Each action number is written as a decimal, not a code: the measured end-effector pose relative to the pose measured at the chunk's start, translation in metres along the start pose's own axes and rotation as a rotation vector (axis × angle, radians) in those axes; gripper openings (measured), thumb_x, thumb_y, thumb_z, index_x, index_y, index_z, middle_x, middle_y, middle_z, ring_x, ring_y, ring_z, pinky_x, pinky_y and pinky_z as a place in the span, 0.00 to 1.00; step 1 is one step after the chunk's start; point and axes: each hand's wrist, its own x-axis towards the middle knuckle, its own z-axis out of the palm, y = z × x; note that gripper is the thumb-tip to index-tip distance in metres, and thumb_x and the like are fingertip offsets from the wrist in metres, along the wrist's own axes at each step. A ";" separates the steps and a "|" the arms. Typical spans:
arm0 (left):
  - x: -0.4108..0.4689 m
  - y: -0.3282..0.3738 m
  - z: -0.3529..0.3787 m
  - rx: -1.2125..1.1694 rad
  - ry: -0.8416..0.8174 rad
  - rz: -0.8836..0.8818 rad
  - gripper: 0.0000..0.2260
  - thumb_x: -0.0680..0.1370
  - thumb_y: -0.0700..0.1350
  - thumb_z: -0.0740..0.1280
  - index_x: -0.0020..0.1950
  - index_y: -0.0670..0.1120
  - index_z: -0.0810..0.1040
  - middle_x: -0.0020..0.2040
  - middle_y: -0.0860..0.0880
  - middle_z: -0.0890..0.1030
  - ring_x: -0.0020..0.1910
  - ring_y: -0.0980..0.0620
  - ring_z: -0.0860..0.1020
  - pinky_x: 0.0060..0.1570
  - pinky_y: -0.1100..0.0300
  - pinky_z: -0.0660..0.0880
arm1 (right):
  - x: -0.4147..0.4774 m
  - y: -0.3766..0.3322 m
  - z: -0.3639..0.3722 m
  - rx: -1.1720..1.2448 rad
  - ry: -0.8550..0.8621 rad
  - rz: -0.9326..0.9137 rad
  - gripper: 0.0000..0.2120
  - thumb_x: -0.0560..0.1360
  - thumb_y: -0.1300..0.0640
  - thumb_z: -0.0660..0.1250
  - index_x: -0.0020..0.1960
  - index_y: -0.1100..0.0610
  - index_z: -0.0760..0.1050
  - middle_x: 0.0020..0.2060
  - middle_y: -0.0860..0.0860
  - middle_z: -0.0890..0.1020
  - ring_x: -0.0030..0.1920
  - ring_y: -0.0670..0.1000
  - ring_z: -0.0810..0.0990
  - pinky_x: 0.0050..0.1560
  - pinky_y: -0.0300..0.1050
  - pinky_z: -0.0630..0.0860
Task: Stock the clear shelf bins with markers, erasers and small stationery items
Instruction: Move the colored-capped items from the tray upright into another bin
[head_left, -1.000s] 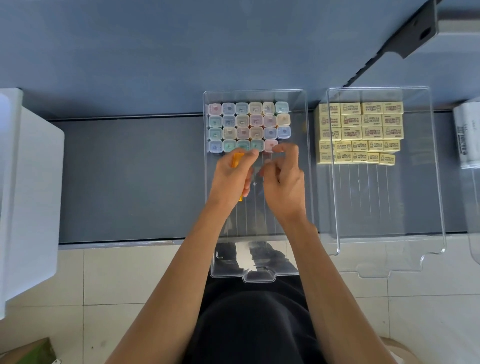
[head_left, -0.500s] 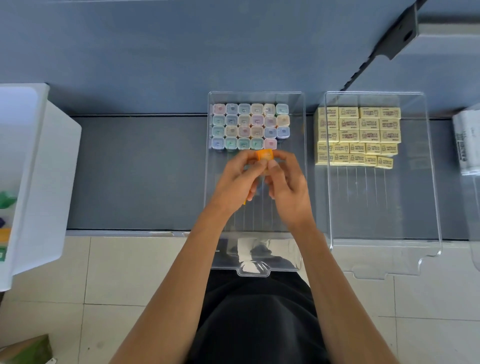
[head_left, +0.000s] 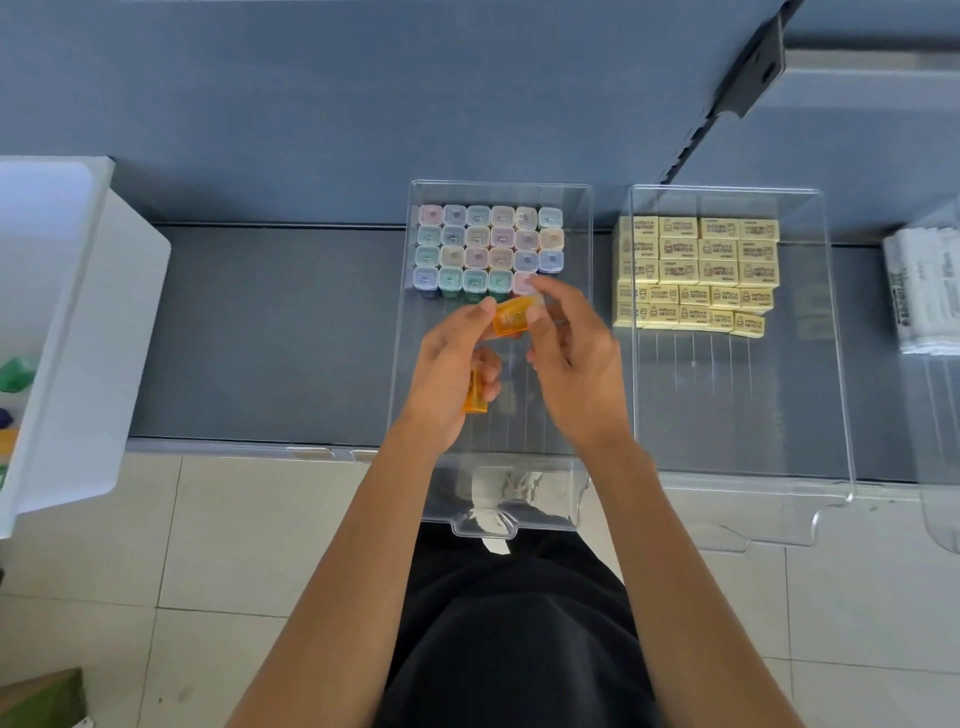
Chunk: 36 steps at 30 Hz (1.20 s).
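Right hand (head_left: 571, 364) now pinches translucent orange marker (head_left: 511, 318).

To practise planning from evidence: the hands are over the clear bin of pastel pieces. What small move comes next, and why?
Probably set the orange piece into the free spot at the right end of the nearest row in the clear bin, beside the pink piece. That row holds five, the others six; left hand and right hand pinch the piece close by.

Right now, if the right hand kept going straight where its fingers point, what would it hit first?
Probably the pink-capped marker ending the near row; the right hand, pinching an orange marker, points at it. Height above it is unclear.
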 end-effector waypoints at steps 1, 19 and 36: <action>0.000 -0.001 0.000 -0.030 -0.008 -0.003 0.08 0.83 0.48 0.62 0.54 0.46 0.78 0.49 0.47 0.82 0.26 0.55 0.68 0.23 0.63 0.65 | 0.002 -0.003 -0.002 0.013 0.017 0.015 0.14 0.82 0.55 0.62 0.65 0.59 0.73 0.46 0.50 0.81 0.40 0.43 0.79 0.39 0.33 0.74; 0.018 -0.011 0.010 -0.390 0.073 -0.154 0.11 0.75 0.33 0.57 0.52 0.41 0.77 0.49 0.43 0.79 0.36 0.51 0.74 0.36 0.59 0.77 | 0.034 0.010 -0.033 -0.343 0.052 -0.001 0.05 0.72 0.57 0.73 0.46 0.55 0.77 0.40 0.44 0.78 0.37 0.37 0.73 0.40 0.28 0.65; 0.053 -0.001 -0.002 -0.563 -0.090 -0.023 0.10 0.80 0.34 0.63 0.61 0.41 0.74 0.50 0.45 0.81 0.51 0.48 0.82 0.53 0.54 0.80 | 0.069 0.024 -0.007 -0.873 0.006 -0.062 0.12 0.68 0.57 0.76 0.51 0.53 0.82 0.50 0.53 0.76 0.52 0.59 0.71 0.49 0.48 0.59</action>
